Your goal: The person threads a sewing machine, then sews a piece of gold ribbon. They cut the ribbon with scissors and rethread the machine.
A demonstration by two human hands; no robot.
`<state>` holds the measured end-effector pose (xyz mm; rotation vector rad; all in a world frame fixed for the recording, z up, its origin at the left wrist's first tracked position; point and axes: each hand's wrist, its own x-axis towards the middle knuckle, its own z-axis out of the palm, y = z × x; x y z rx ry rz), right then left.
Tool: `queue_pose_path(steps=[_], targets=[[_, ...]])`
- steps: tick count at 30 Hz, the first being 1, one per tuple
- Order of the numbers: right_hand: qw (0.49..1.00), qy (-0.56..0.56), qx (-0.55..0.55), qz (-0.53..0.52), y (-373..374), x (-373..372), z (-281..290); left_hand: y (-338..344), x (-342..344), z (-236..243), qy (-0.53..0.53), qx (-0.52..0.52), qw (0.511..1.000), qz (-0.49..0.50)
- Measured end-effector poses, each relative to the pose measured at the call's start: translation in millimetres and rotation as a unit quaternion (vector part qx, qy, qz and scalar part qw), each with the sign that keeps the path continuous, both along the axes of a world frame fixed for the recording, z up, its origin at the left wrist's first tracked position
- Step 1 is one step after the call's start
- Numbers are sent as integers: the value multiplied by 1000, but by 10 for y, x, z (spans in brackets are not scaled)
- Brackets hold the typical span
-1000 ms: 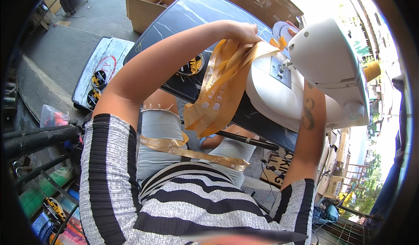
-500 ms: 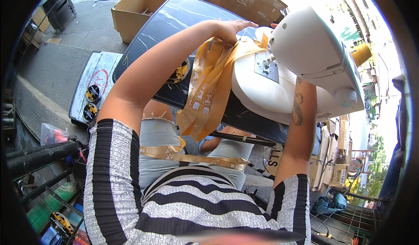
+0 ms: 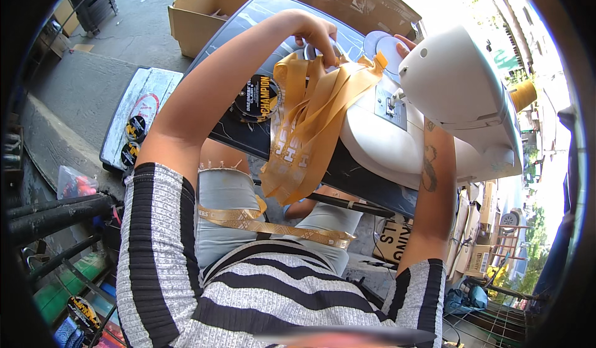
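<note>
My left hand [image 3: 320,36] is bent over the far end of a bundle of gold printed ribbons [image 3: 304,124], its fingers curled down onto a ribbon end. A round disc shows partly under that hand. Beyond the white sewing machine [image 3: 447,75], the fingertips of my right hand [image 3: 403,45] hold the edge of pale round discs [image 3: 390,49]; the machine head hides the rest of this hand. The ribbons lie across the machine's bed and hang over the near table edge. Black-and-gold round medals [image 3: 256,100] rest beside them on the dark marbled table [image 3: 248,22].
An open cardboard box [image 3: 186,28] stands behind the table. At the left, a small white table [image 3: 118,140] carries two round black-and-gold pieces. A loose gold ribbon [image 3: 279,229] lies across my lap. Yellow thread [image 3: 524,93] sits on the machine's right, with flattened cartons [image 3: 475,236] below.
My left hand has gone from stretched flat over the ribbons to curled onto their far end. The pale discs by my right hand show more fully. The whole view has shifted slightly.
</note>
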<state>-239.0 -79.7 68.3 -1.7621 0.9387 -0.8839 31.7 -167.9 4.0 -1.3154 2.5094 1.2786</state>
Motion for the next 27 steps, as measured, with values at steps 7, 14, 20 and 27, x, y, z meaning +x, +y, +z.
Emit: queue_pose_path(steps=[7,14,20,27], targets=[[999,29,7,-20,92,222,72,228,174,-14,265,-74,961,-23],[997,58,20,-53,231,360,189,340,-194,-109,437,41,899,11],[989,82,-73,-100,217,75,67,338,-132,-107,440,20,897,28],[992,-2,-59,-107,221,-287,-31,373,-114,-43,455,33,890,16]])
